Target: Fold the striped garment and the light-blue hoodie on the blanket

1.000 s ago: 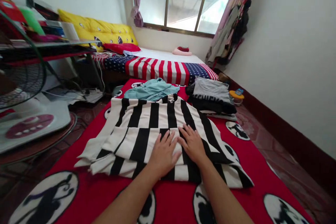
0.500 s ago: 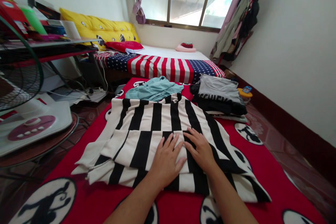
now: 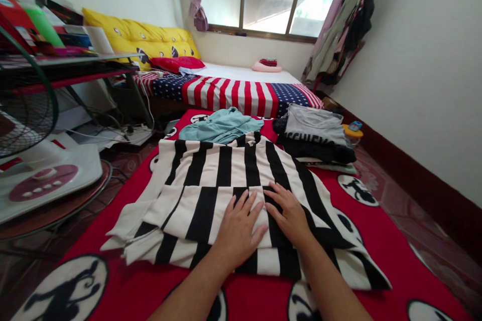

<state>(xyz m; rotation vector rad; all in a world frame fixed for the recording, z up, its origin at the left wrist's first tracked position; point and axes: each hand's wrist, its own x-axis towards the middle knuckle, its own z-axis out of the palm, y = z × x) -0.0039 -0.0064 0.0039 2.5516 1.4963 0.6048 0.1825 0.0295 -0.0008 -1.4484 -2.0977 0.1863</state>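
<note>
A black-and-white striped shirt (image 3: 199,210) lies spread on a red blanket (image 3: 124,291), its lower part folded up over itself. My left hand (image 3: 241,228) rests flat on the folded part, fingers spread and pointing away from me. Just to its right, my right hand (image 3: 288,213) presses on the same layer with its fingers apart. Neither hand grips the cloth. Beyond the shirt sits a crumpled light-blue garment (image 3: 222,126). A stack of clothes with a grey shirt (image 3: 314,123) on top stands at the far right of the blanket.
On the left are a fan base (image 3: 48,180) on a round stool (image 3: 90,193) and a cluttered desk (image 3: 71,77). A bed with a flag-patterned cover (image 3: 233,93) stands behind, under the window. A yellow-lidded container (image 3: 352,132) is beside the clothes stack.
Hardly anything differs. Both hands stay on the folded layer of the shirt, and the view shifts very slightly.
</note>
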